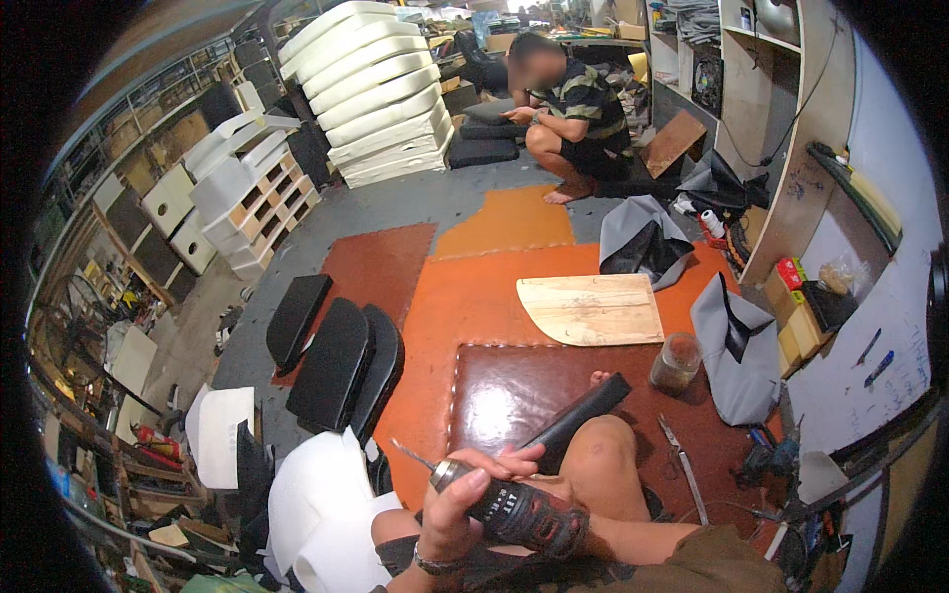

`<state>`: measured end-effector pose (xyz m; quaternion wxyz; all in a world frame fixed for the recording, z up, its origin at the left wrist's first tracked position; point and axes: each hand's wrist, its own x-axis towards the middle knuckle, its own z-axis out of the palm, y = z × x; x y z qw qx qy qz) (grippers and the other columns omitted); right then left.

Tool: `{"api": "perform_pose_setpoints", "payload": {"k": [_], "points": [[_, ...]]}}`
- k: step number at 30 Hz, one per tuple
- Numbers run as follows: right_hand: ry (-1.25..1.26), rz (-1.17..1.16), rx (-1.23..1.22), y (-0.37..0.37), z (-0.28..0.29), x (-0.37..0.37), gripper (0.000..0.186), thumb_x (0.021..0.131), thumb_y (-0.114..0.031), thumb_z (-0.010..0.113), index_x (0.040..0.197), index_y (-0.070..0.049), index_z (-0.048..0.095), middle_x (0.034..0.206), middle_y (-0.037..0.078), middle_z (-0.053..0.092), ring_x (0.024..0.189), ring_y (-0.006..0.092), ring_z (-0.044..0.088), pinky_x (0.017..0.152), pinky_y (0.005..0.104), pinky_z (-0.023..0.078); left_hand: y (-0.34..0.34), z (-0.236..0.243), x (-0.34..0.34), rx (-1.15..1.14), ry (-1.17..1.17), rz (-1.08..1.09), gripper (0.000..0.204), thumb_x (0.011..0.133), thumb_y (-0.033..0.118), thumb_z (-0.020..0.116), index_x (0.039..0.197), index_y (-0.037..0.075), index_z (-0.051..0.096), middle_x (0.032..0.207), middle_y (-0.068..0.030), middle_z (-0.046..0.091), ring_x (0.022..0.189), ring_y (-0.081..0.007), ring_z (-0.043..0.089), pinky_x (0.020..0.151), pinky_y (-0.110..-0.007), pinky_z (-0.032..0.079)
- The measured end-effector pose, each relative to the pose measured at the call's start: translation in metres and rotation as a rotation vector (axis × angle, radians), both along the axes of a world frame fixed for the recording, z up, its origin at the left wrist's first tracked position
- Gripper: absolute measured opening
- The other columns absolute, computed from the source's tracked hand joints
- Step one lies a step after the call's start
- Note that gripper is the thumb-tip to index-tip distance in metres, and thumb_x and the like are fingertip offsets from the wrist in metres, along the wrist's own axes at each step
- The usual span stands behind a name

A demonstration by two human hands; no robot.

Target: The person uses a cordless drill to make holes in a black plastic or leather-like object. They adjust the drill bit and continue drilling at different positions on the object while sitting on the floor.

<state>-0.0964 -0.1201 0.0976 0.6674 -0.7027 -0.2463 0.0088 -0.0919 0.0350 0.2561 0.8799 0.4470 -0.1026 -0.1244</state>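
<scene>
A black cordless drill (pixel 539 519) with red marks lies across my lap, its thin bit (pixel 413 454) pointing up and to the left. My left hand (pixel 450 509) is closed round the drill's metal chuck, the thumb on top. Behind the drill body, my right hand (pixel 560 487) grips it, most of its fingers hidden. Just beyond my hands a narrow black padded strip (pixel 583 410) lies beside my bent knee. Farther off rests a light wooden board (pixel 591 308) with one curved side. Black padded panels (pixel 332 361) lean together on the left.
White foam pieces (pixel 321 509) lie close at my left. At right are a clear jar (pixel 675 364), scissors (pixel 683 465) and grey-black covers (pixel 736 346). Another person (pixel 578 114) squats at the back beside stacked white cushions (pixel 371 89). Shelving (pixel 811 119) stands along the right.
</scene>
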Motion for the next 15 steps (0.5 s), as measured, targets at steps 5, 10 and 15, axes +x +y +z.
{"api": "perform_pose_setpoints", "payload": {"k": [5, 10, 15], "points": [[0.832, 0.294, 0.598, 0.004, 0.011, 0.001, 0.044, 0.097, -0.015, 0.07, 0.137, -0.001, 0.061, 0.128, 0.009, 0.069, 0.122, 0.0219, 0.064, 0.109, 0.0353, 0.049, -0.007, 0.01, -0.002, -0.019, 0.089, -0.007, 0.028, 0.098, 0.025, 0.059, 0.104, -0.001, 0.069, 0.114, -0.0251, 0.076, 0.136, -0.0476, 0.058, 0.129, -0.058, 0.016], [0.564, 0.291, 0.26, -0.008, 0.037, -0.011, 0.042, 0.099, -0.021, 0.069, 0.136, -0.004, 0.06, 0.126, 0.011, 0.068, 0.119, 0.0247, 0.063, 0.106, 0.0389, 0.048, -0.006, 0.018, 0.004, 0.107, 0.027, -0.05, 0.031, 0.102, 0.027, 0.062, 0.109, -0.002, 0.069, 0.118, -0.0216, 0.076, 0.136, -0.0386, 0.06, 0.12, -0.051, 0.04], [0.023, 0.099, -0.278, -0.03, 0.035, -0.019, 0.04, 0.096, -0.026, 0.073, 0.129, -0.007, 0.064, 0.117, 0.013, 0.07, 0.108, 0.0301, 0.068, 0.094, 0.0443, 0.054, -0.012, 0.023, 0.014, 0.071, -0.052, -0.08, 0.066, 0.104, 0.054, 0.06, 0.136, -0.003, 0.058, 0.143, -0.0257, 0.063, 0.132, -0.0381, 0.061, 0.118, -0.051, 0.041]]}}
